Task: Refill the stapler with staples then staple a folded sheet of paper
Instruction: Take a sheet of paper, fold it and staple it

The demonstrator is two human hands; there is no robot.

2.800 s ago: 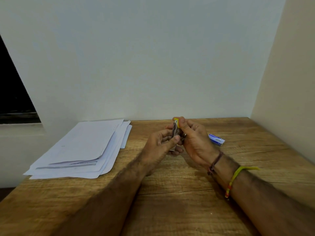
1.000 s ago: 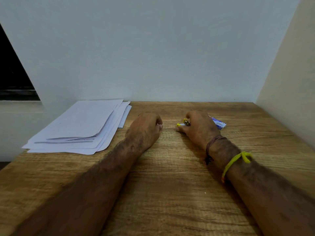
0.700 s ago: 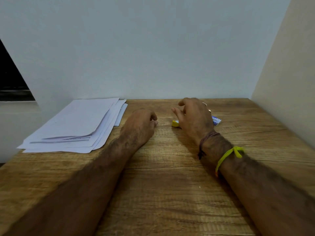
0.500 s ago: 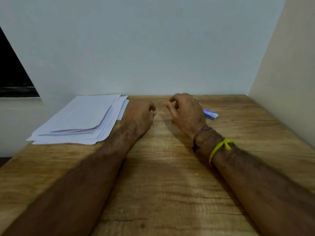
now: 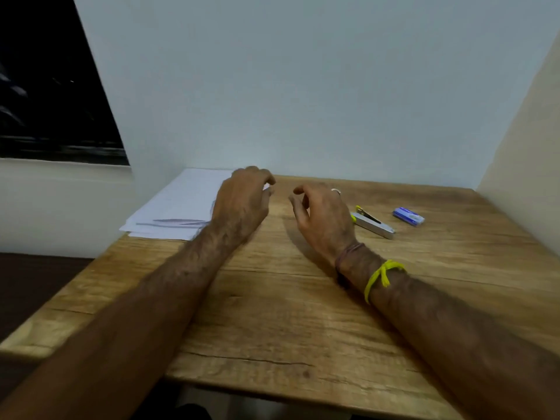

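A small silver stapler with a yellow end lies on the wooden table, just right of my right hand. That hand hovers above the table with loosely curled fingers and holds nothing. A little blue staple box lies further right. My left hand is over the right edge of a stack of white paper sheets at the back left, fingers bent down towards the sheets. Whether it touches the paper is unclear.
A pale wall runs along the table's far edge and another wall closes the right side. A dark window opening sits at the upper left. The table's left edge drops off just beside the paper stack.
My right hand has put the stapler down and drawn away to its left. My left hand has moved left onto the edge of the paper stack. The view has shifted left.
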